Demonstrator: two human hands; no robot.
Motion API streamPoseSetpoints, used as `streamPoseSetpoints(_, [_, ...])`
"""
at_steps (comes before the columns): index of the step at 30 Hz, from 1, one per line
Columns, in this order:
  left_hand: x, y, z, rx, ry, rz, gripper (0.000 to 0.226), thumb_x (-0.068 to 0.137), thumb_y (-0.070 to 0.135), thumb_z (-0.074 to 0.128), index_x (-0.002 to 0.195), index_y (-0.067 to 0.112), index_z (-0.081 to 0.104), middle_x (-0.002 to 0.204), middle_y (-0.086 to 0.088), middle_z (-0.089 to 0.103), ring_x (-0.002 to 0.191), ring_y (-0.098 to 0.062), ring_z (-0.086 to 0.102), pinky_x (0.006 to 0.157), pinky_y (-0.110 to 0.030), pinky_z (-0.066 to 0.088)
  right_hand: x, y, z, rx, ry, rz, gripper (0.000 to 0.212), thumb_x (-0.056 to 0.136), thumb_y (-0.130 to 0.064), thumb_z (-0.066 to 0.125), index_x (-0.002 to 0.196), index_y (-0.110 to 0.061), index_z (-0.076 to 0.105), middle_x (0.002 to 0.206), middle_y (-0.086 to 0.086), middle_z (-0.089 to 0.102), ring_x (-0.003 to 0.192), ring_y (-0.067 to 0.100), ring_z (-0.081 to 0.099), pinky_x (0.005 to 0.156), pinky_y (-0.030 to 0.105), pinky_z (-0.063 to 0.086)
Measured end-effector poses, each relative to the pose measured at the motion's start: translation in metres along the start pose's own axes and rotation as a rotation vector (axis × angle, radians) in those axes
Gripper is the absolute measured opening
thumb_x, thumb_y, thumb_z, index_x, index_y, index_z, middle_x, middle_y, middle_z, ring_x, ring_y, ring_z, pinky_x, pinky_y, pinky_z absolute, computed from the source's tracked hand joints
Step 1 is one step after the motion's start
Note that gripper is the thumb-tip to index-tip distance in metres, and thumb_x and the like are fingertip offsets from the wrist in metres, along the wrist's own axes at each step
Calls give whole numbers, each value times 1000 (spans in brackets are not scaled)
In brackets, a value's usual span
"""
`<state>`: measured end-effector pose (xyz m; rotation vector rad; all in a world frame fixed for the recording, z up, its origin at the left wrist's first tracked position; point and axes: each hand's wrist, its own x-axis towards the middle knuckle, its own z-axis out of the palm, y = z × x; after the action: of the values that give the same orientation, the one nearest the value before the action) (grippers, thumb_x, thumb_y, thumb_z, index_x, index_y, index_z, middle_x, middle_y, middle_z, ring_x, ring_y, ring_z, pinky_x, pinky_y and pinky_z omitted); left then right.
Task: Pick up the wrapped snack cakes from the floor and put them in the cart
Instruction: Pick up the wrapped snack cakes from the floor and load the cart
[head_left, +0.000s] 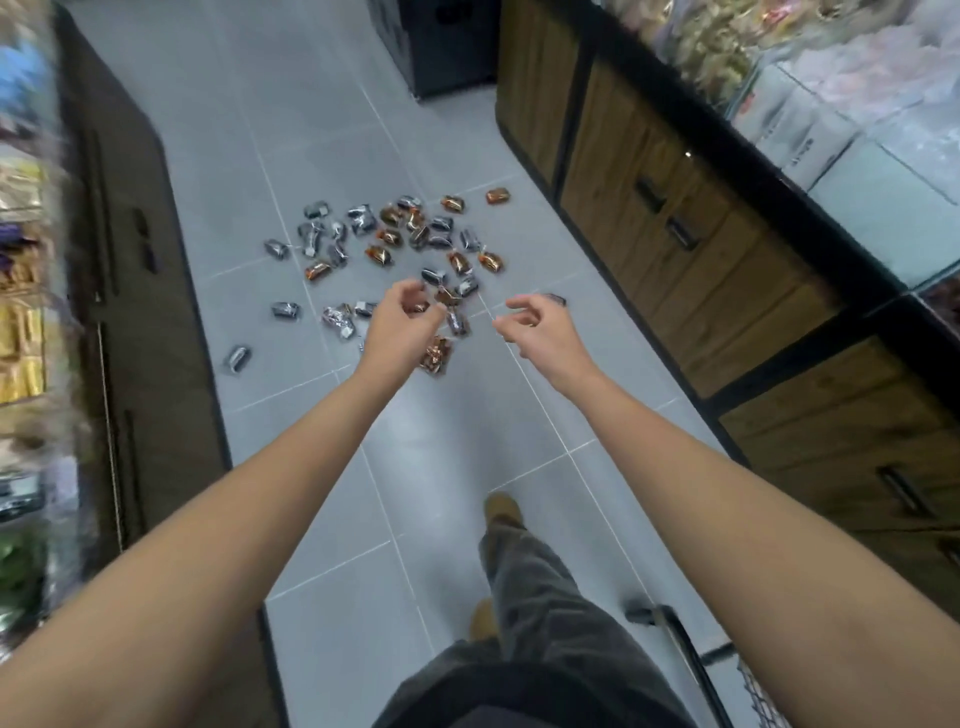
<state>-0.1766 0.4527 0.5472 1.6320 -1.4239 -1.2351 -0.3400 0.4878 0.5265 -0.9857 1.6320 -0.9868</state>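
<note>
Dozens of snack cakes litter the floor. The right hand hangs loosely curled, empty. The left hand is curled above them; whether it pinches one, I cannot tell.

A grey tiled floor ran down a narrow aisle. Dark cabinets lined the left below blurred shelves. Black-framed wooden drawer units stood right, under glass display bins.

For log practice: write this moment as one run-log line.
left hand: above snack cakes, grip unclear | right hand: empty, loosely curled | cart: lower right
</note>
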Motion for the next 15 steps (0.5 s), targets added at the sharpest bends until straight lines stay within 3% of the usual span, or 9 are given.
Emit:
streamPoseSetpoints(1, [9, -2, -8, -2, 11, -8, 43, 91, 11, 58, 131, 5, 45, 119, -5, 54, 87, -10, 55, 61, -3, 40, 12, -2, 9, -5, -16, -3, 24, 85, -16, 66, 106, -15, 56, 96, 9, 62, 83, 16, 56, 66, 20, 41])
streamPoseSetpoints(4, [43, -10, -31, 30, 18, -40, 46, 90, 16, 60, 133, 8, 44, 127, -6, 54, 104, -14, 53, 82, -16, 40, 51, -7, 36, -23, -48, -14, 26, 86, -15, 65, 110, -12, 57, 89, 5, 59, 76, 13, 56, 57, 13, 40])
streamPoseSetpoints(6, [73, -16, -44, 48, 24, -68, 49, 89, 17, 61, 135, 9, 43, 129, -6, 53, 103, -13, 51, 86, -21, 37, 80, -11, 54, -31, -66, -19, 30, 86, -15, 66, 114, -11, 57, 85, 1, 57, 72, 9, 54, 52, 8, 39])
streamPoseSetpoints(11, [156, -23, -72, 143, -7, -117, 52, 88, 19, 61, 136, 11, 42, 130, -5, 51, 104, -14, 50, 85, -21, 35, 165, -23, 96, -32, -110, 13, 31, 85, -17, 67, 114, -13, 56, 84, -4, 57, 76, 7, 53, 60, 19, 39])
streamPoseSetpoints(15, [222, -19, -83, 226, -93, -154, 56, 87, 18, 62, 138, 13, 41, 133, -5, 50, 108, -17, 53, 89, -25, 38, 228, -38, 119, -17, -93, 63, 24, 84, -20, 67, 105, -21, 55, 86, -2, 61, 76, 8, 57, 62, 20, 42])
